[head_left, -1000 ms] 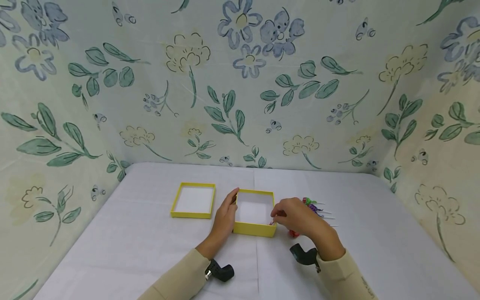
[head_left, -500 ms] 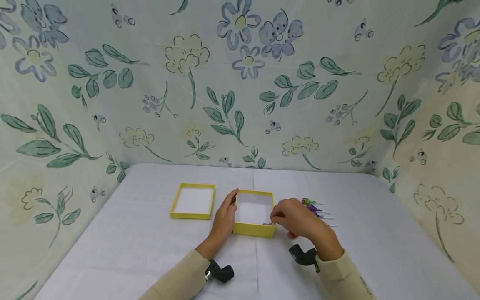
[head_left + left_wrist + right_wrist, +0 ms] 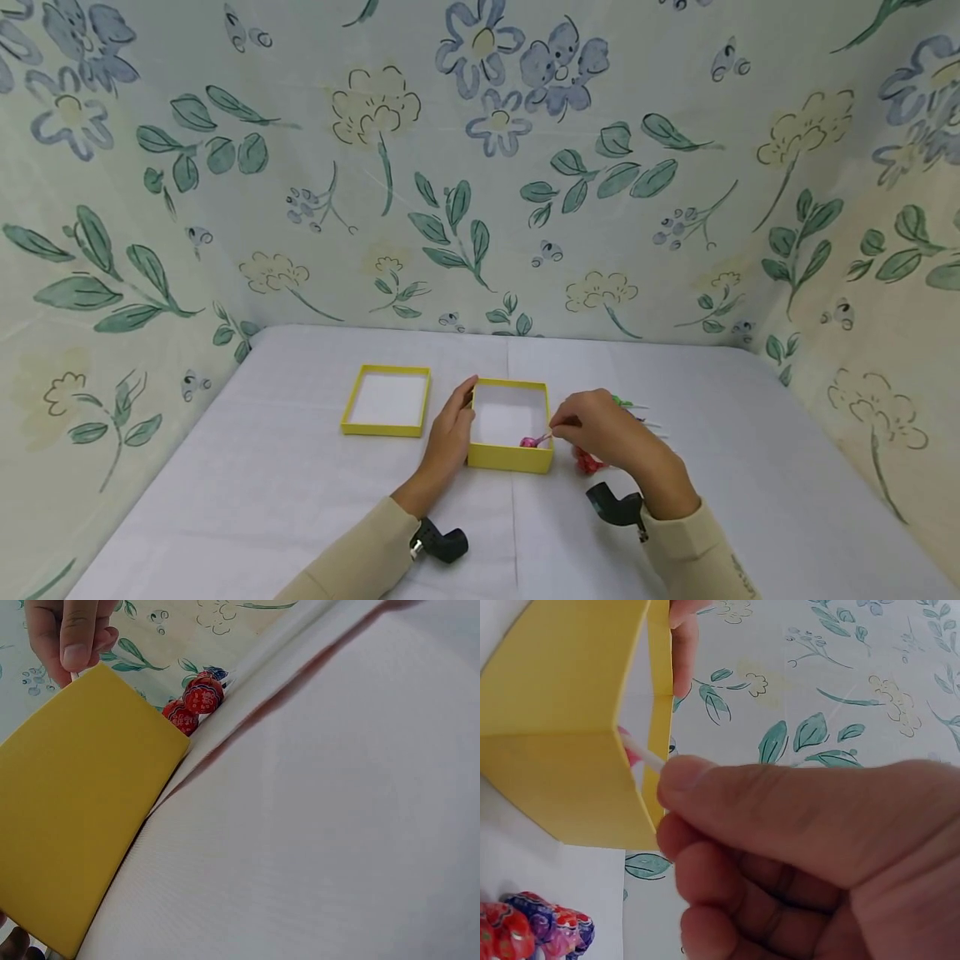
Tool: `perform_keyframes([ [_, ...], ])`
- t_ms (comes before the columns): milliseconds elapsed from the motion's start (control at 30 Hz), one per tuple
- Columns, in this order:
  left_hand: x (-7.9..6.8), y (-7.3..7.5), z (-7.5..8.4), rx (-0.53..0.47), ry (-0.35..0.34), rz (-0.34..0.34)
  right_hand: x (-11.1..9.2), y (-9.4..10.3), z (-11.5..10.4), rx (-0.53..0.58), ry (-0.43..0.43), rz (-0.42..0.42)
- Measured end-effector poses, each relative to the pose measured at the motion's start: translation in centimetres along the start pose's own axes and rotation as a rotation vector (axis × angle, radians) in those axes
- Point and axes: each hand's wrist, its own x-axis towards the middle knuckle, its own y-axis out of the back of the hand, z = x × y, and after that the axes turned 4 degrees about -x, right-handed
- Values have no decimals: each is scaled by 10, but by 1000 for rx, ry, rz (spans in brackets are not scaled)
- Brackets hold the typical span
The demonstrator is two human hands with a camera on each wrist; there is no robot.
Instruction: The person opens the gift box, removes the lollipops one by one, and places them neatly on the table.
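Observation:
An open yellow box [image 3: 510,457] with a white inside stands on the table. My left hand [image 3: 450,437] holds it along its left wall, the fingertips by the far left corner. In the left wrist view the box's yellow side [image 3: 90,787] covers most of that hand. My right hand [image 3: 600,425] is at the box's right wall and pinches the white stick [image 3: 652,760] of a lollipop between thumb and forefinger. The lollipop's pink wrapped head [image 3: 529,442] lies inside the box by the near wall.
Left of the box lies its shallow yellow-rimmed lid [image 3: 386,431], white side up. Several wrapped lollipops lie right of the box, a red one [image 3: 587,461] and a green one [image 3: 621,401] among them, partly behind my right hand. A floral cloth [image 3: 480,208] stands behind the table.
My right hand has drawn slightly up and to the right, from inside the box to its right rim. The pink lollipop head now shows in the box. The left hand has stayed put.

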Motion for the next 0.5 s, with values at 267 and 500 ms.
perform_keyframes([
  [267,0,0,1,-5,-19,11,2,-1,-1,-50,1,26],
  [500,-1,0,0,-1,-23,5,-1,1,0,-53,14,71],
])
